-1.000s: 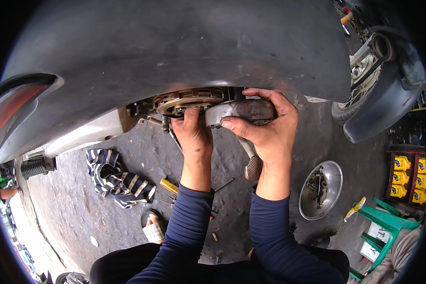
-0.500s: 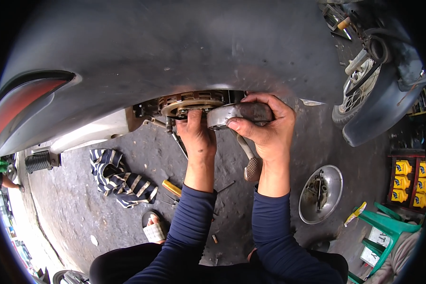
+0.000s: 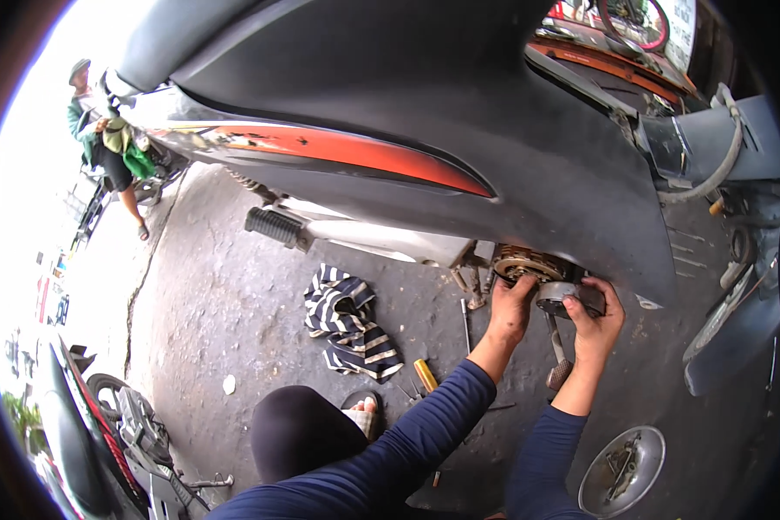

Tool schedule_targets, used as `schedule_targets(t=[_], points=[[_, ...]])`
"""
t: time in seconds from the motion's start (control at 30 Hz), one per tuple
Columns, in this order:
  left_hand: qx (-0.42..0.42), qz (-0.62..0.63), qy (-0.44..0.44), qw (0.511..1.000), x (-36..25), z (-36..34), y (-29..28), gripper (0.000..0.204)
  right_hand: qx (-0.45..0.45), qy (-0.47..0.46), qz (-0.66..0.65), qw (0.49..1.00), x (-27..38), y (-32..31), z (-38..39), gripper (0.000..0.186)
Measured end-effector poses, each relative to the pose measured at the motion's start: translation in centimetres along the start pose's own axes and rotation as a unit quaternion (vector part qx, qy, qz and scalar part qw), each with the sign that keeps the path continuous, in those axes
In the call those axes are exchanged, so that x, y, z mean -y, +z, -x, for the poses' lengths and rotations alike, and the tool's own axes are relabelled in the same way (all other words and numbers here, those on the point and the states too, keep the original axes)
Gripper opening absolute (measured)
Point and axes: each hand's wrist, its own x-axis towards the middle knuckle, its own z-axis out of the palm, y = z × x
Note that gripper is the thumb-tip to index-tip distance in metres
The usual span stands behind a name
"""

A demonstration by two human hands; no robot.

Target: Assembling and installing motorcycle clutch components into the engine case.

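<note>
Under the dark motorcycle body (image 3: pixel 572 199), a round slotted clutch assembly (image 3: pixel 529 257) shows its brownish rim. My left hand (image 3: pixel 511 314) is closed at its lower face, the thumb pressed up against the hub; most of its other fingers are hidden. Close beside it, my right hand (image 3: pixel 600 321) grips a round grey metal drum (image 3: pixel 556 297), the thumb on its near side and the fingers around the far side. The drum sits just below and right of the clutch; whether they touch I cannot tell. A foot pedal (image 3: pixel 560 374) hangs below.
A striped cloth (image 3: pixel 348 329), a yellow-handled tool (image 3: pixel 425 375) and a thin metal rod (image 3: pixel 465 325) lie on the floor. At lower right is a metal bowl (image 3: pixel 634 498) with small parts. Another motorcycle (image 3: pixel 104 425) stands at left; a person (image 3: pixel 104 143) is far behind it.
My view has swung left, so the hands appear farther right and lower. Both hands keep their places at the clutch and on the drum. The person and the left motorcycle have come into fuller view.
</note>
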Motion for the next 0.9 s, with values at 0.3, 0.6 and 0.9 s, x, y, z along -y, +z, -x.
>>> schedule_targets(t=[0.3,0.6,0.9], points=[[-0.011,-0.030,-0.002,0.999,-1.0,-0.9,-1.0,0.040,0.034,0.001,-0.041,0.999,0.5,1.0,-0.4,0.061],[0.010,-0.018,-0.014,1.000,0.2,-0.6,-0.5,0.044,0.030,0.139,-0.133,0.981,1.3,-0.4,-1.4,0.043],[-0.005,-0.013,-0.022,1.000,0.2,-0.1,0.2,0.042,0.035,0.153,-0.140,0.978,-1.0,-2.1,-1.9,0.043]])
